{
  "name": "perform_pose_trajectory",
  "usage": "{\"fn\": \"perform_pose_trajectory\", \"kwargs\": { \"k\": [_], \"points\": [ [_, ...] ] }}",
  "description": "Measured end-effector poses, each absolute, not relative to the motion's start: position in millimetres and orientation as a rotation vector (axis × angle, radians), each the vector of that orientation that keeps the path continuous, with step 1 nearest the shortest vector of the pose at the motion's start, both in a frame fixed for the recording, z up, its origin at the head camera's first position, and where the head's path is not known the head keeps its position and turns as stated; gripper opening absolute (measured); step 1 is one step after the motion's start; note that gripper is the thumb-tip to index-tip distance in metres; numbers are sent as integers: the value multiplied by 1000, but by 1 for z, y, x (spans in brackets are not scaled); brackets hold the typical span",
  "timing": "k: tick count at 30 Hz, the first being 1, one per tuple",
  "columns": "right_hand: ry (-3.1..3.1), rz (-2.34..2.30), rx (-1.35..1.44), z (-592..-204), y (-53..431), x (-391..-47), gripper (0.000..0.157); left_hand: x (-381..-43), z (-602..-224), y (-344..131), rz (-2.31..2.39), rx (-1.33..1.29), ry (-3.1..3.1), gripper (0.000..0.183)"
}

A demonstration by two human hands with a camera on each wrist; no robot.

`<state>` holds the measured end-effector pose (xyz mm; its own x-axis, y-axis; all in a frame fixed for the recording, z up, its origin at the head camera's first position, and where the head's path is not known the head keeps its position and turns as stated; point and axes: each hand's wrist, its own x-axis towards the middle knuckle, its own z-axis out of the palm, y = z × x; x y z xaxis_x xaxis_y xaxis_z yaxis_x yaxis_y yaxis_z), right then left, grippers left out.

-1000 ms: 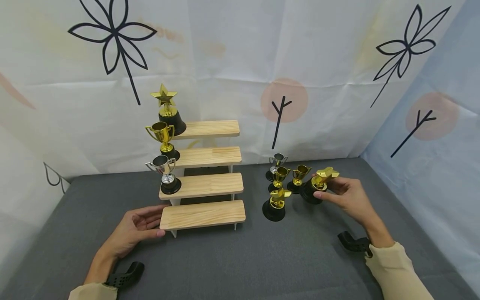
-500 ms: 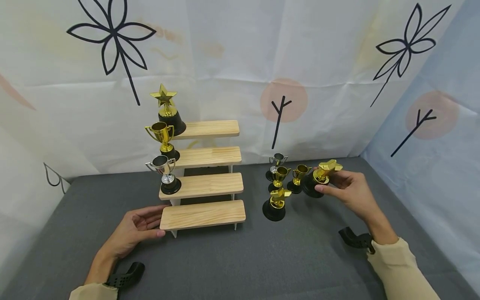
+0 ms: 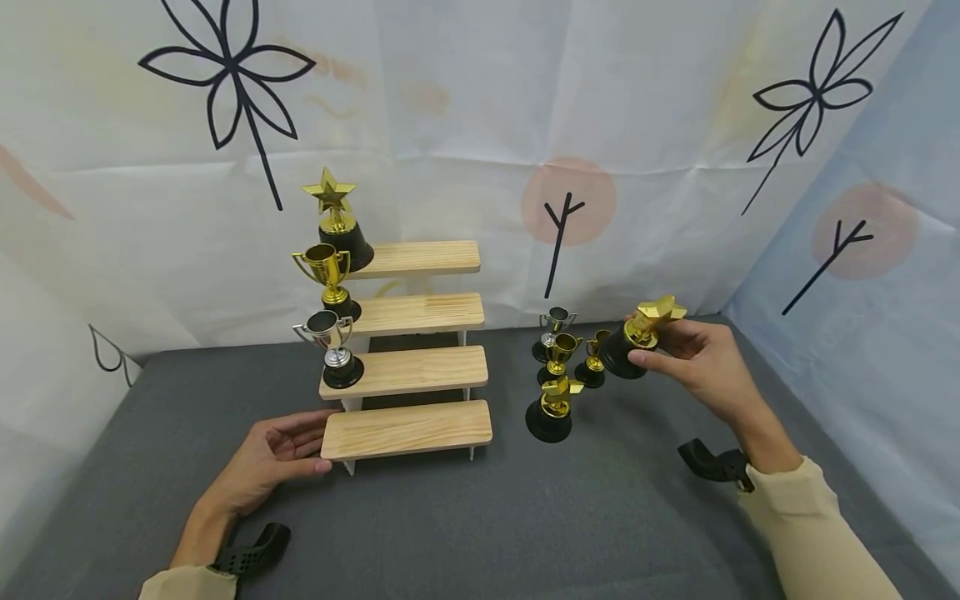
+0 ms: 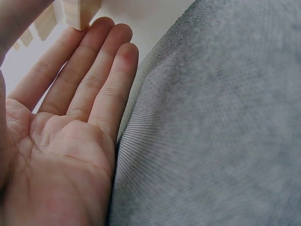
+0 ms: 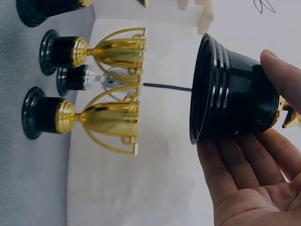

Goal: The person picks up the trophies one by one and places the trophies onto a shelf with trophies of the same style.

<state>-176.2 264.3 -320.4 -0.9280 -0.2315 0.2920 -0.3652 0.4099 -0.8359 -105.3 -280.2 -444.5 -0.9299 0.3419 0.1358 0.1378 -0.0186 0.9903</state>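
Off the table at the right, my right hand grips a gold star trophy by its black base, thumb on one side and fingers on the other. My left hand lies beside the left end of the lowest step of a wooden stepped stand. Its fingers are nearly straight, the tips near the wood; whether they press it I cannot tell. At the left ends of the upper steps stand a star trophy, a gold cup trophy and a silver cup trophy.
Right of the stand, on the grey cloth, are a second silver cup, two gold cups, one in front and one partly hidden, and a smaller-looking star trophy. A patterned white backdrop rises behind.
My right hand has raised the star trophy upward from near the table, and it now partly covers the gold cup behind it. The left hand has stayed put.
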Motion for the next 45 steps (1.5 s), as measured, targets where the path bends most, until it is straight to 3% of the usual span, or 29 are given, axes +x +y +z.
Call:
{"fn": "perform_pose_trajectory", "kwargs": {
  "k": [32,45],
  "points": [
    [-2448,1611,754,-279,219,-200,44,-106,-446,-281,2077,526,2098,69],
    [-2496,1595,704,-259,199,-207,47,-106,-447,-282,2068,495,2111,70]
  ]
}}
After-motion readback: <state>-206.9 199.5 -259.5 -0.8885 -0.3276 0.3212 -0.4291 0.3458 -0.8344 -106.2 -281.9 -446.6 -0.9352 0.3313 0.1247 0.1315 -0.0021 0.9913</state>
